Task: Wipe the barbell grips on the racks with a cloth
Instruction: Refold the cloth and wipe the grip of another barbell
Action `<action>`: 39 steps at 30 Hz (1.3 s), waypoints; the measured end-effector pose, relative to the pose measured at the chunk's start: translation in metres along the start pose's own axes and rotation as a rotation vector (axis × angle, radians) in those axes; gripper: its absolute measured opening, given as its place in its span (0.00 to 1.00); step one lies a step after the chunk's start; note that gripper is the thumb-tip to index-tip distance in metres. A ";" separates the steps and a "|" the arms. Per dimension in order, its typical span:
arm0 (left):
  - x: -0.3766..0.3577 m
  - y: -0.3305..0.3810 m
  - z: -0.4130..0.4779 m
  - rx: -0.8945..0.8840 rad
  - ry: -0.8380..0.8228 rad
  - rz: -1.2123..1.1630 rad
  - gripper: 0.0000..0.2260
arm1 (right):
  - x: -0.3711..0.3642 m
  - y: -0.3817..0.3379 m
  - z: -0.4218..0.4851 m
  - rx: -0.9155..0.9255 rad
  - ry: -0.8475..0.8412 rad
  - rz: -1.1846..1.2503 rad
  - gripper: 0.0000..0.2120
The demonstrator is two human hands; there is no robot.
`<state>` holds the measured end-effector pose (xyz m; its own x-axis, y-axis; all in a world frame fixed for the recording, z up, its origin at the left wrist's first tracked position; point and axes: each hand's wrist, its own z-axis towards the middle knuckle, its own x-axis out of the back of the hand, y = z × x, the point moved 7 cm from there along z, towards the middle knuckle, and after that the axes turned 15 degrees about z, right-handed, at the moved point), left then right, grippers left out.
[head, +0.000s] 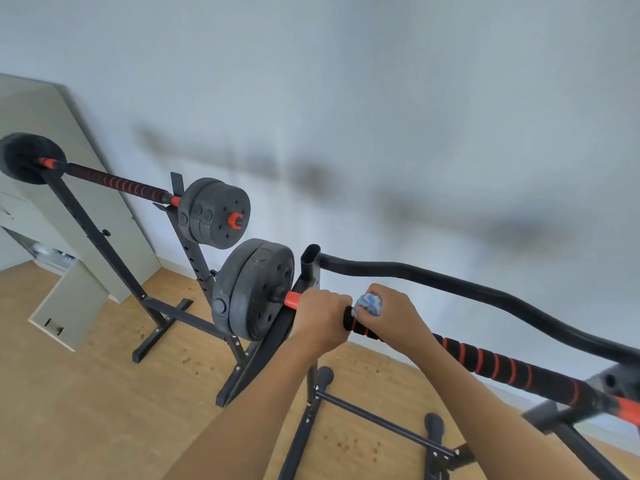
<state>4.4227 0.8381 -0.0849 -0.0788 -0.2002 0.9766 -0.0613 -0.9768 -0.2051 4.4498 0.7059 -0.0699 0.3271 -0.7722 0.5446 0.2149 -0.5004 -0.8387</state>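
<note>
— What does each grip have?
— The left grip [320, 318] curls round the near barbell [502, 367], just inside its red collar [292, 299]. The right grip [394, 320] presses a bunched blue-and-white cloth [370, 304] onto the bar beside it.
— And the bar's covering?
— Black foam with a red spiral. The bar lies across a rack [309, 268], with black plates [256, 289] at its left end. A second barbell [114, 183] rests farther off.
</note>
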 end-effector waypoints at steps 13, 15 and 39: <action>0.005 0.002 0.002 -0.137 -0.008 0.011 0.03 | 0.000 -0.020 -0.015 -0.035 0.065 0.008 0.10; 0.004 0.005 -0.006 -0.108 0.055 0.017 0.03 | -0.001 -0.019 -0.015 -0.035 0.079 0.004 0.11; 0.001 0.004 -0.033 -0.174 -0.049 0.057 0.07 | -0.017 -0.030 -0.034 0.009 -0.095 -0.103 0.10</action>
<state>4.3899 0.8364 -0.0869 -0.0384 -0.2622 0.9643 -0.2296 -0.9368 -0.2639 4.4070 0.7204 -0.0542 0.3883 -0.6766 0.6256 0.2594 -0.5712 -0.7787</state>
